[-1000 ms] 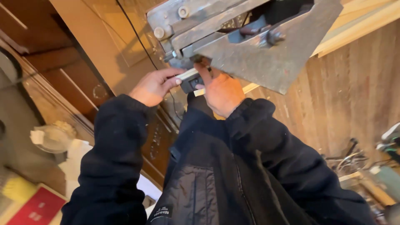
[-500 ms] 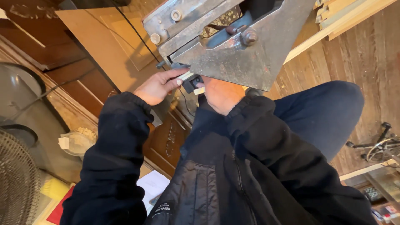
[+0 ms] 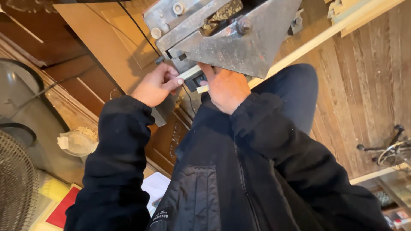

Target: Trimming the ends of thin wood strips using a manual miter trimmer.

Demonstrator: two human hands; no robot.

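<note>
A grey metal machine point(image 3: 231, 38) with bolts and a rusty angled plate fills the top centre. Just under it, my left hand point(image 3: 156, 85) pinches the end of a thin pale wooden strip point(image 3: 188, 73) between thumb and fingers. My right hand point(image 3: 224, 87) is curled under the plate beside a small dark switch box point(image 3: 198, 80), fingers hidden behind the metal; a pale strip end point(image 3: 202, 89) shows at its thumb. Both arms wear dark sleeves.
Carved brown wooden door panels point(image 3: 102, 55) lie to the left. A long pale wooden batten point(image 3: 325, 34) runs across the plank floor at right. A plastic container point(image 3: 77, 143) and a wire fan guard point(image 3: 17, 184) sit lower left; metal parts point(image 3: 385, 149) lie far right.
The view has swung right and closer. My hands stay under the machine on the strip, and my leg in dark trousers has come into view at right.
</note>
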